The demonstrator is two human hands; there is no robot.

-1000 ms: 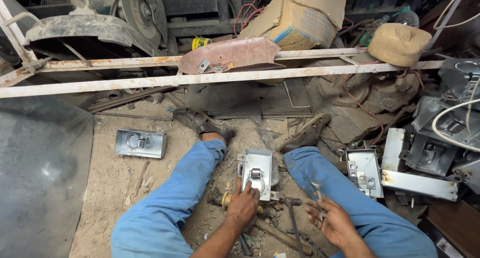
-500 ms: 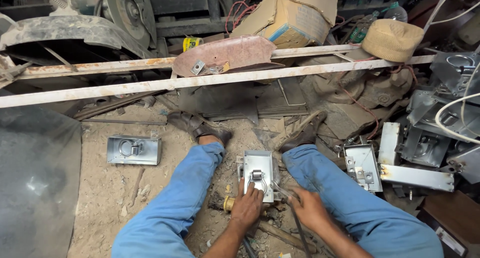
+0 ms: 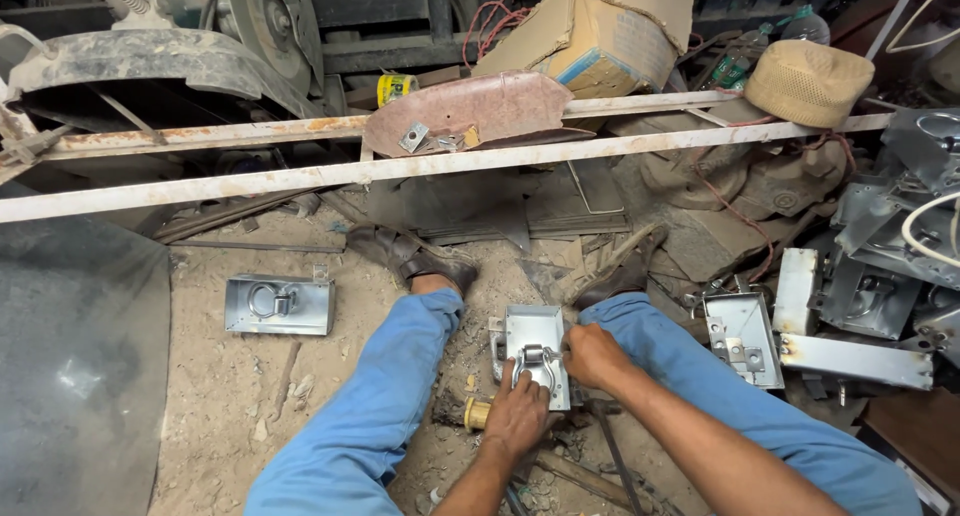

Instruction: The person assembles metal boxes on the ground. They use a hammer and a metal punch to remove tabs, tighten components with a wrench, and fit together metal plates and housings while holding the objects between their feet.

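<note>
A small metal latch plate [image 3: 537, 354] is pinched at its right edge by the right hand [image 3: 593, 356], grip closed on it; its lower part is pressed by the left hand [image 3: 517, 416], fingers flat. The plate is kept on the sandy floor [image 3: 230, 396] between blue-trousered legs [image 3: 380, 396]; a second plate [image 3: 279, 305] is seen well apart

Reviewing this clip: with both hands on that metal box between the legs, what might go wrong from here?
1. The left hand and right hand are bare on the metal box; its sheet edges might cut the fingers.
2. The box lies on loose sandy ground, so it may slide or tip under pressure.
3. Rods and scrap crowd the ground beside the hands, and a brass piece lies by the left wrist; a slip could hit them.
</note>
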